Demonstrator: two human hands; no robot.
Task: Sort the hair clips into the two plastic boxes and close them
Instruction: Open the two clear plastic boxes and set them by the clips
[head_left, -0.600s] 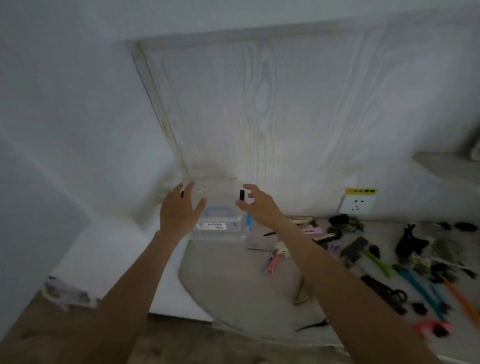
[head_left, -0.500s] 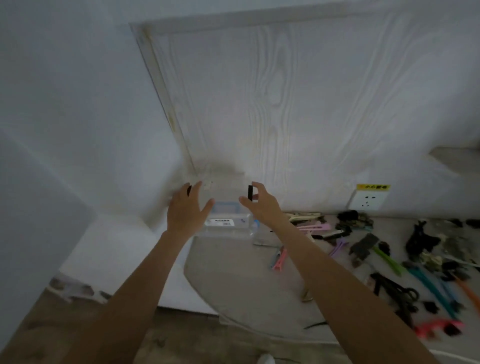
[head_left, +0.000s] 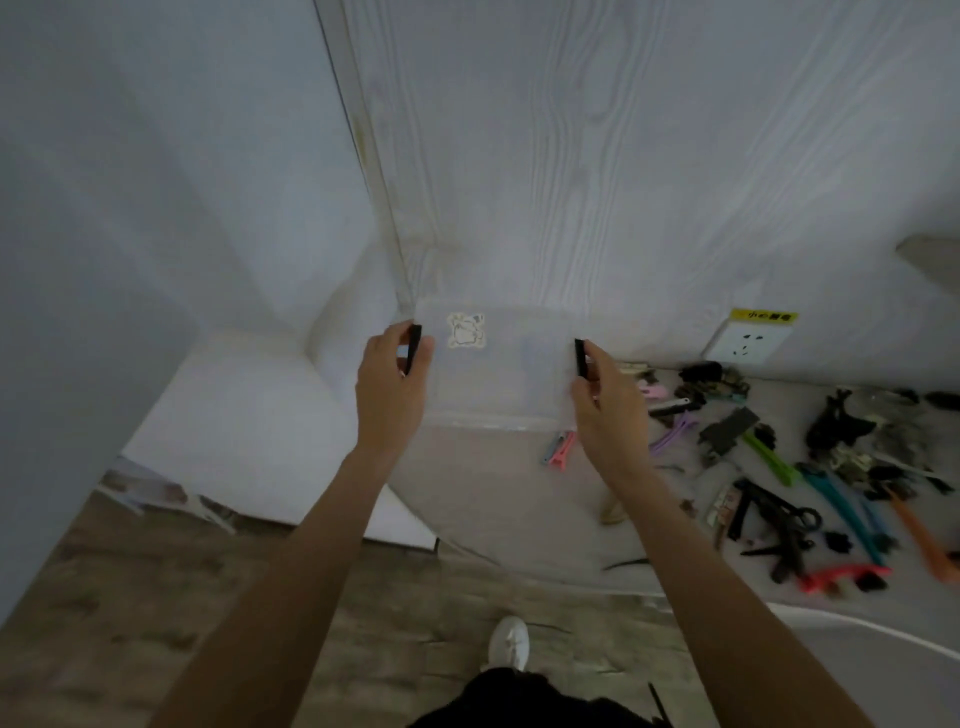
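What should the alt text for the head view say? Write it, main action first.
Two bare hands hold up a clear plastic box by its black side latches, the left hand gripping the left latch and the right hand the right latch. Colourful hair clips lie scattered on the table to the right, below a wall socket.

the box (head_left: 498, 374) i'm holding is see-through with black latches (head_left: 413, 349) and a cream sticker (head_left: 466, 330). clips on the grey table (head_left: 498, 499): pink (head_left: 561, 449), lilac (head_left: 672, 431), green (head_left: 769, 457), teal (head_left: 841, 499), orange (head_left: 919, 535), red (head_left: 831, 578), lots of black. white woodgrain wall (head_left: 623, 156), yellow label (head_left: 762, 315).
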